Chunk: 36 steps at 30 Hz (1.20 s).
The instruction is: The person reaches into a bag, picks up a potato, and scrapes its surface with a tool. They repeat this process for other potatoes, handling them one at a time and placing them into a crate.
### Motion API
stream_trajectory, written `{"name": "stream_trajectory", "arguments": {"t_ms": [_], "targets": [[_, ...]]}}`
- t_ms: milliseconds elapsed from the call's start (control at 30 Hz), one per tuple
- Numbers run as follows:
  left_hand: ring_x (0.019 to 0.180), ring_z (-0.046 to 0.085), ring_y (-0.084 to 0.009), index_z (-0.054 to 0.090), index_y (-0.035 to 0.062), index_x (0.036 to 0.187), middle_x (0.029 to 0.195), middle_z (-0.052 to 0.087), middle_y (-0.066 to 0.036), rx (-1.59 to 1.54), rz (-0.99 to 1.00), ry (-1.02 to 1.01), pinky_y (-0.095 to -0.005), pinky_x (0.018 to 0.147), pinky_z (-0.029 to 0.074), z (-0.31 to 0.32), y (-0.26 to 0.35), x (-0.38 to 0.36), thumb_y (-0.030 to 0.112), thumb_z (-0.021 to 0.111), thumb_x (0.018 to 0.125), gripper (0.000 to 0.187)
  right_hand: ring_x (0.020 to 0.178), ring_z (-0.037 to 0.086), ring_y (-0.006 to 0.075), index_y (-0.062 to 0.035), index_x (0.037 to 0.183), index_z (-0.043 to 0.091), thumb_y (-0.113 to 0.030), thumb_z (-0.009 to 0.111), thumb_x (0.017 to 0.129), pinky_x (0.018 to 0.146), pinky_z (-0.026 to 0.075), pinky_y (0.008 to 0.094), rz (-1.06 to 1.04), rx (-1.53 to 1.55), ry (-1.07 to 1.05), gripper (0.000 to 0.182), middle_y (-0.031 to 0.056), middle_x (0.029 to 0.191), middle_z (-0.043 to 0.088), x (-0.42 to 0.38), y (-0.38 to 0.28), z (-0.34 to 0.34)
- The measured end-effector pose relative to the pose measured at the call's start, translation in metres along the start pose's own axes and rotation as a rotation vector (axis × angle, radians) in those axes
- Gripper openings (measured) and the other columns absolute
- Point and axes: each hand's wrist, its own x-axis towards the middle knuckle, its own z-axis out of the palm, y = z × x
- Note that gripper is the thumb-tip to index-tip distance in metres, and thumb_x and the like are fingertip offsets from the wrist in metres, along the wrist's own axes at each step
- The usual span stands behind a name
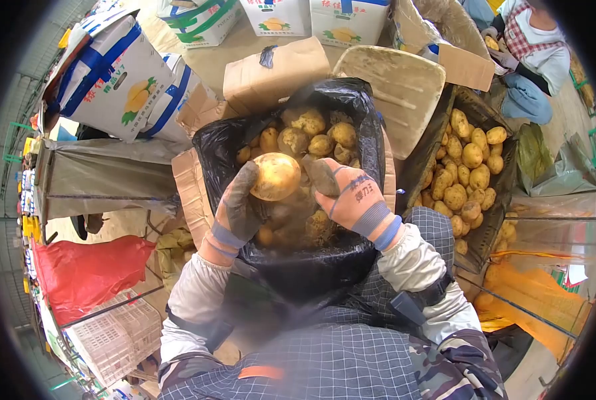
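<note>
My left hand (238,208), in an orange and dark grey work glove, grips a large yellow potato (275,177) above an open box lined with a black plastic bag (298,270). To the right of that potato is my right hand (353,200), gloved the same way. Its fingers are curled in, and what they hold, if anything, is hidden. Several potatoes (305,121), some with soil on them, lie in the lined box beneath both hands. Part of the box's inside is blurred.
A dark crate (491,227) of potatoes stands at the right. Behind the lined box are a brown cardboard piece (275,73) and a beige plastic tub (391,93). Printed white boxes (121,80) sit at left and back. Another person (531,53) works at upper right.
</note>
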Motion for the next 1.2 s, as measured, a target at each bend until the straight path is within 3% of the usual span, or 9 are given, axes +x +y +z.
{"name": "stream_trajectory", "arguments": {"t_ms": [100, 200, 500, 700, 833, 900, 1000, 1100, 1200], "targets": [[0.096, 0.068, -0.0276, 0.053, 0.0017, 0.138, 0.12, 0.066, -0.016, 0.021, 0.017, 0.008, -0.037, 0.077, 0.055, 0.009, -0.002, -0.004, 0.049, 0.048, 0.103, 0.059, 0.098, 0.067, 0.0365, -0.0029, 0.138, 0.052, -0.023, 0.073, 0.084, 0.084, 0.055, 0.0432, -0.09, -0.087, 0.068, 0.061, 0.0197, 0.104, 0.071, -0.001, 0.004, 0.014], [0.1, 0.066, -0.0271, 0.053, 0.0022, 0.137, 0.123, 0.065, -0.015, 0.0, 0.05, 0.007, -0.0373, 0.08, 0.055, 0.013, -0.01, -0.002, 0.049, 0.048, 0.104, 0.058, 0.104, 0.067, 0.0341, -0.0062, 0.141, 0.051, -0.025, 0.071, 0.086, 0.09, 0.053, 0.041, -0.156, -0.161, 0.032, 0.061, 0.0166, 0.114, 0.069, 0.001, 0.009, 0.026], [0.109, 0.063, -0.0244, 0.055, 0.0047, 0.136, 0.126, 0.063, -0.011, -0.061, 0.062, 0.042, -0.0376, 0.091, 0.053, 0.004, -0.028, 0.008, 0.047, 0.049, 0.104, 0.054, 0.102, 0.068, 0.0331, -0.0001, 0.141, 0.048, -0.023, 0.07, 0.086, 0.087, 0.053, 0.0397, -0.16, -0.246, 0.012, 0.063, 0.0181, 0.111, 0.069, 0.004, 0.012, 0.033], [0.111, 0.062, -0.0169, 0.055, 0.0021, 0.133, 0.124, 0.064, -0.009, -0.222, 0.029, 0.025, -0.0314, 0.095, 0.052, 0.009, -0.031, 0.008, 0.038, 0.05, 0.107, 0.045, 0.106, 0.066, 0.0353, -0.0017, 0.143, 0.045, -0.032, 0.068, 0.088, 0.094, 0.052, 0.0414, 0.018, -0.323, -0.21, 0.067, 0.0193, 0.115, 0.068, 0.01, -0.003, 0.022], [0.11, 0.062, -0.0172, 0.055, 0.003, 0.132, 0.123, 0.063, -0.009, 0.549, 0.344, 0.068, -0.032, 0.093, 0.052, -0.001, -0.035, 0.012, 0.038, 0.05, 0.107, 0.044, 0.105, 0.067, 0.036, -0.003, 0.143, 0.045, -0.029, 0.066, 0.09, 0.092, 0.052, 0.0428, 0.019, -0.296, -0.126, 0.062, 0.0192, 0.112, 0.069, 0.011, 0.001, 0.024], [0.109, 0.062, -0.0187, 0.053, 0.0005, 0.133, 0.123, 0.061, -0.012, 0.537, 0.493, 0.091, -0.0319, 0.09, 0.054, 0.0, -0.045, 0.015, 0.038, 0.045, 0.108, 0.046, 0.1, 0.068, 0.0378, -0.0045, 0.139, 0.046, -0.021, 0.064, 0.09, 0.089, 0.053, 0.0443, 0.035, -0.298, -0.144, 0.055, 0.0191, 0.104, 0.07, 0.013, -0.002, 0.019], [0.11, 0.061, -0.0174, 0.053, 0.0039, 0.133, 0.122, 0.063, -0.009, 0.418, 0.415, 0.179, -0.0302, 0.097, 0.049, 0.003, -0.05, 0.015, 0.037, 0.053, 0.106, 0.043, 0.11, 0.066, 0.0342, -0.0019, 0.15, 0.037, -0.032, 0.065, 0.09, 0.095, 0.052, 0.0414, 0.053, -0.348, -0.215, 0.073, 0.0193, 0.116, 0.068, 0.015, 0.003, 0.026], [0.11, 0.06, -0.017, 0.051, 0.0028, 0.136, 0.123, 0.063, -0.009, 0.419, 0.373, 0.222, -0.0297, 0.096, 0.049, -0.009, -0.059, 0.019, 0.037, 0.048, 0.107, 0.045, 0.113, 0.065, 0.0338, -0.0022, 0.151, 0.034, -0.031, 0.066, 0.09, 0.096, 0.052, 0.0407, 0.122, -0.414, -0.268, 0.075, 0.0193, 0.117, 0.069, 0.015, -0.011, 0.031], [0.11, 0.061, -0.0162, 0.05, 0.0011, 0.137, 0.124, 0.063, -0.01, 0.657, 0.5, 0.195, -0.0296, 0.096, 0.049, -0.028, -0.063, 0.027, 0.039, 0.04, 0.109, 0.048, 0.115, 0.064, 0.035, -0.0025, 0.152, 0.033, -0.03, 0.069, 0.087, 0.096, 0.052, 0.0405, 0.061, -0.388, -0.202, 0.079, 0.02, 0.122, 0.067, 0.019, -0.001, 0.033]]}}
